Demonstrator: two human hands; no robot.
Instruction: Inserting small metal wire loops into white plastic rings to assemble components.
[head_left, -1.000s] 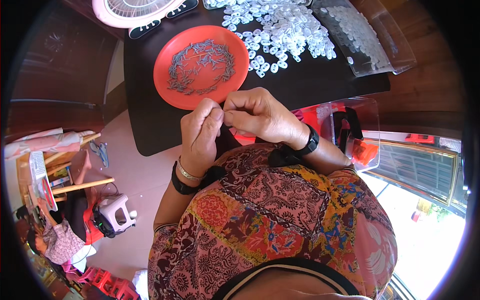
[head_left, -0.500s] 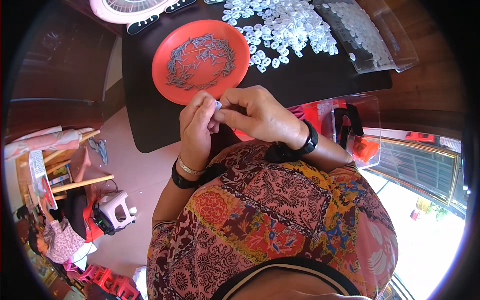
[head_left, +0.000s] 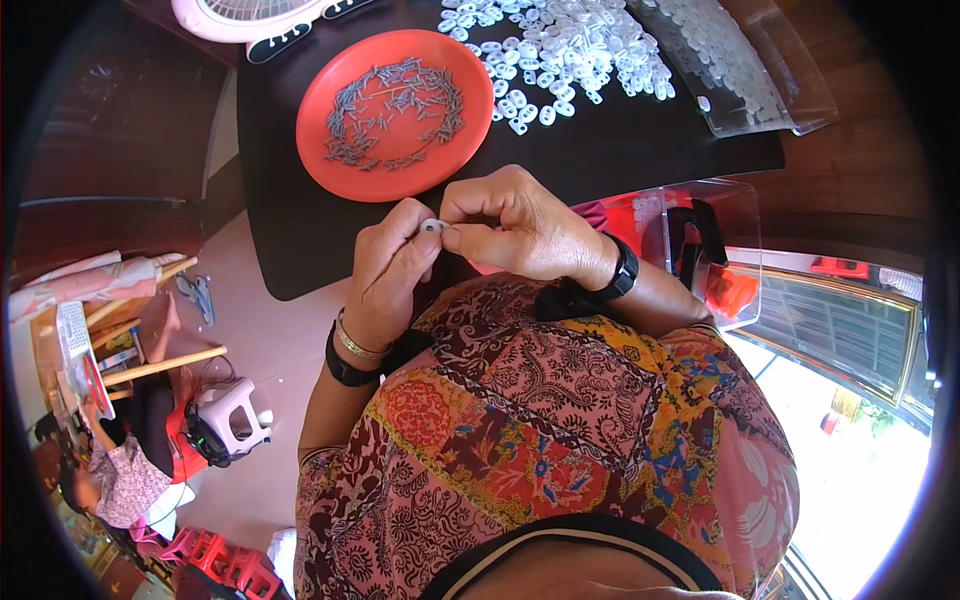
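Between my two hands, just in front of the table edge, is a small white plastic piece (head_left: 432, 226) with a dark hole showing. My left hand (head_left: 388, 265) pinches it between thumb and forefinger. My right hand (head_left: 528, 228) has its thumb and fingertips closed on the piece's right side; whether a screw is there too is hidden. Beyond the hands, a round red plate (head_left: 312, 135) holds many small grey screws (head_left: 345, 150) spread in a ring. To its right lies a heap of white oval plastic pieces (head_left: 590, 50) with holes.
A clear plastic tray (head_left: 745, 115) of similar white pieces lies at the right of the dark table (head_left: 640, 140). Below it stands a clear bin (head_left: 745, 215). A pink fan (head_left: 255, 15) is at far left. Another person (head_left: 125, 480) sits lower left near a stool (head_left: 232, 420).
Both hands have lowered slightly toward me, and the white piece has turned so its hole faces up. My left wrist has shifted left. The view has tilted a little.
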